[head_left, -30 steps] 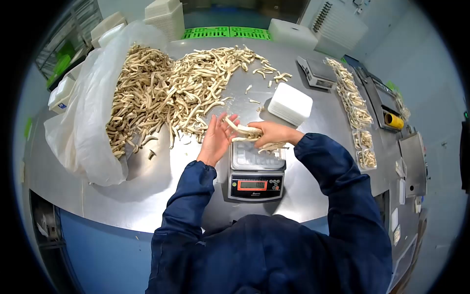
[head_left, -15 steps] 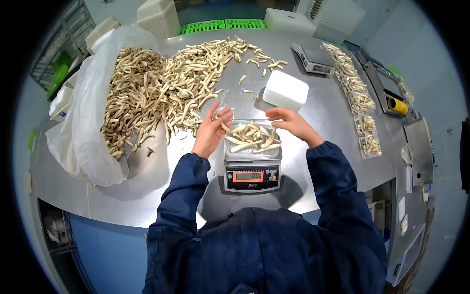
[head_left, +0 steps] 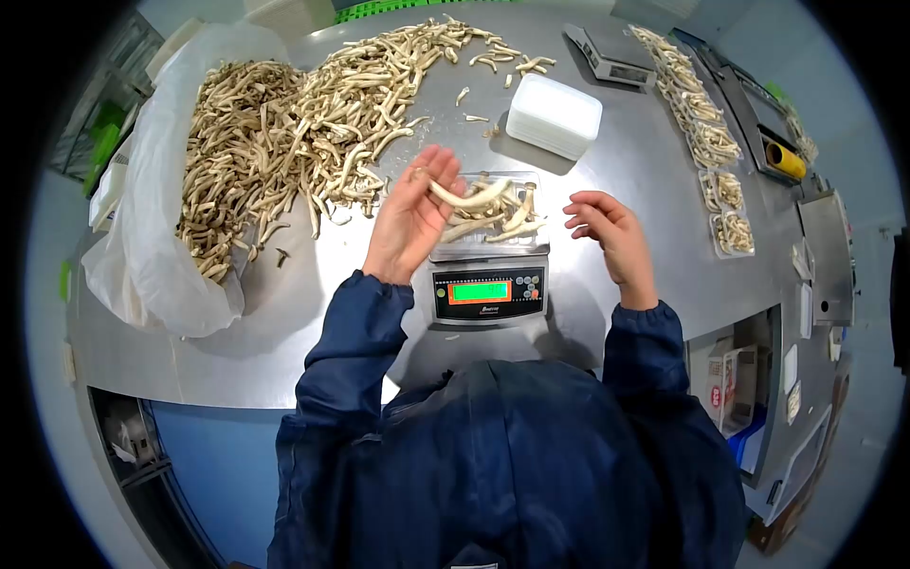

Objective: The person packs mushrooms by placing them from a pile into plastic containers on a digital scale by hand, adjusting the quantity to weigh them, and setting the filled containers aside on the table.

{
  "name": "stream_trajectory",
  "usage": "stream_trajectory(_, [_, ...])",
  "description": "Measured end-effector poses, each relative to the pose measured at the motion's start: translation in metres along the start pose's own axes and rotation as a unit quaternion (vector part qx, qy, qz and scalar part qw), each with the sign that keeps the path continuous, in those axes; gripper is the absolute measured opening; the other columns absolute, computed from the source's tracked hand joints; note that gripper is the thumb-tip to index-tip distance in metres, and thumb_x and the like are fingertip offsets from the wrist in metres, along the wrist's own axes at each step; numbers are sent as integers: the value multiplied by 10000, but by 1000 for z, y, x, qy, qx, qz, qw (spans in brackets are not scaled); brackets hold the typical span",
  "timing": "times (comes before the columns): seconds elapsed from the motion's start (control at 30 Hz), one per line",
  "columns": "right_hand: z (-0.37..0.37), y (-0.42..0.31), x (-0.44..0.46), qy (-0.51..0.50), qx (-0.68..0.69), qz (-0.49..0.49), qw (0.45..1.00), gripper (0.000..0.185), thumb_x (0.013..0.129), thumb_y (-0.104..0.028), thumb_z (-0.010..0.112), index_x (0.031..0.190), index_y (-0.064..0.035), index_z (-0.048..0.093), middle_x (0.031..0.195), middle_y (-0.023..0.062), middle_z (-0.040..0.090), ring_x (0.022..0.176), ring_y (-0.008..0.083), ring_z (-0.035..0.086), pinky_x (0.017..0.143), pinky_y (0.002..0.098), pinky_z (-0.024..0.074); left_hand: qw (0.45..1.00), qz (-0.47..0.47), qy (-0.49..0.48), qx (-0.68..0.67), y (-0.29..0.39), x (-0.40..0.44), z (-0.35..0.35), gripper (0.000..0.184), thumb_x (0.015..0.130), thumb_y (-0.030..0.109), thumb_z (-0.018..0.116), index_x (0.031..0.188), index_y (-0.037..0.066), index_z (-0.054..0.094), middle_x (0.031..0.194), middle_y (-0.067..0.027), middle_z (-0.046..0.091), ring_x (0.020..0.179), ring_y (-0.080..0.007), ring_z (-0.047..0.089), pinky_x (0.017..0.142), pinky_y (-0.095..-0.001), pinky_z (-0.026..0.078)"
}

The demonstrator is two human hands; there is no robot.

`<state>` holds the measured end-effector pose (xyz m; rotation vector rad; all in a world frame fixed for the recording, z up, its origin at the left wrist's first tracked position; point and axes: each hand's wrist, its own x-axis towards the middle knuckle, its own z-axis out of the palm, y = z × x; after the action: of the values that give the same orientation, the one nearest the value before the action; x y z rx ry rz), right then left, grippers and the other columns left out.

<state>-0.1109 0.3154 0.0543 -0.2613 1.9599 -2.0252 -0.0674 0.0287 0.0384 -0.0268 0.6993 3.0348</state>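
A digital scale point(head_left: 490, 309) with a lit green display stands in front of me. On it rests a clear plastic tray point(head_left: 464, 248) holding several long pale mushrooms point(head_left: 517, 225). My left hand point(head_left: 409, 220), palm turned up at the tray's left side, holds one curved mushroom point(head_left: 477, 198) by its end between thumb and fingers. The mushroom's other end reaches over the tray. To the right of the tray, and apart from it, my right hand point(head_left: 614, 245) has its fingers loosely bent and parted, with nothing seen in them.
A large mushroom heap point(head_left: 351, 123) spills from a white plastic bag point(head_left: 142, 228) at left. Stacked white trays point(head_left: 554, 116) stand behind the scale. Filled packs point(head_left: 733, 233) line the right side, near a second scale point(head_left: 611, 55) and a machine with a yellow roll point(head_left: 785, 161).
My right hand has moved away from the tray to the right. A mushroom now shows clearly in my left hand. The scale display has turned green, and the view has tilted down.
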Motion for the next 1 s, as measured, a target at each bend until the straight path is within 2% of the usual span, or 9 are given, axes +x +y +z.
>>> stream_trajectory(0.1, [27,-6,-7,-62,25,-67,995,336,938,-126,561,1247,6,559,1128,118,646,855,161,641,728,279,518,996,-23,24,77,-16,-15,27,328,1013,128,428,1321,24,386,1326,-136,506,1230,-236,513,1031,-368,461])
stream_trajectory(0.17, [48,-7,-11,-30,-113,-152,981,335,906,-80,595,1235,-16,577,1114,109,643,838,169,641,714,287,519,995,-24,42,91,-22,-21,33,324,1018,139,422,1321,29,381,1327,-134,504,1226,-232,515,1019,-359,466])
stream_trajectory(0.23, [54,-19,-16,-88,-210,-191,955,325,874,-27,608,1199,-22,598,1062,111,653,865,190,652,732,303,525,994,-28,53,90,-24,-24,33,324,1020,145,420,1321,32,377,1329,-133,501,1221,-226,518,1009,-351,471])
stream_trajectory(0.37, [59,-9,-16,-91,-400,-313,857,258,831,-21,643,1089,-33,641,983,114,649,846,246,656,725,325,528,994,-61,68,61,-26,-30,22,328,1022,146,420,1327,33,376,1343,-129,489,1200,-207,524,993,-333,477])
stream_trajectory(0.47, [56,-8,-17,-130,-436,-311,834,227,803,-26,655,1029,-37,653,966,101,651,833,281,647,720,349,528,989,-98,80,79,-24,-39,17,382,1022,134,416,1382,29,346,1384,-136,454,1211,-206,510,984,-334,476])
stream_trajectory(0.5, [54,-7,-15,-142,-444,-314,827,226,797,-28,658,1023,-38,657,963,100,652,833,280,648,718,351,528,982,-105,90,131,-23,-45,16,455,1013,136,444,1434,38,304,1416,-135,426,1260,-204,459,1027,-327,413])
stream_trajectory(0.63, [39,7,1,-184,-461,-291,818,178,799,-83,668,976,-63,670,958,65,635,895,245,615,741,347,517,925,0,185,333,-19,-70,0,565,960,161,546,1466,77,310,1440,-101,390,1299,-187,404,1100,-349,289])
stream_trajectory(0.83, [47,5,26,-190,-500,-263,803,171,812,-96,640,980,-81,665,911,78,573,875,266,582,741,377,498,908,74,235,338,3,-95,-15,525,953,123,529,1445,95,348,1398,-107,409,1283,-195,420,1058,-329,359])
stream_trajectory(1.0, [42,4,30,-97,-484,-238,836,230,806,-79,634,1035,-99,645,916,95,566,875,283,589,739,373,501,835,121,269,465,10,-110,-47,508,924,83,510,1414,31,387,1380,-120,448,1262,-212,444,1058,-336,362])
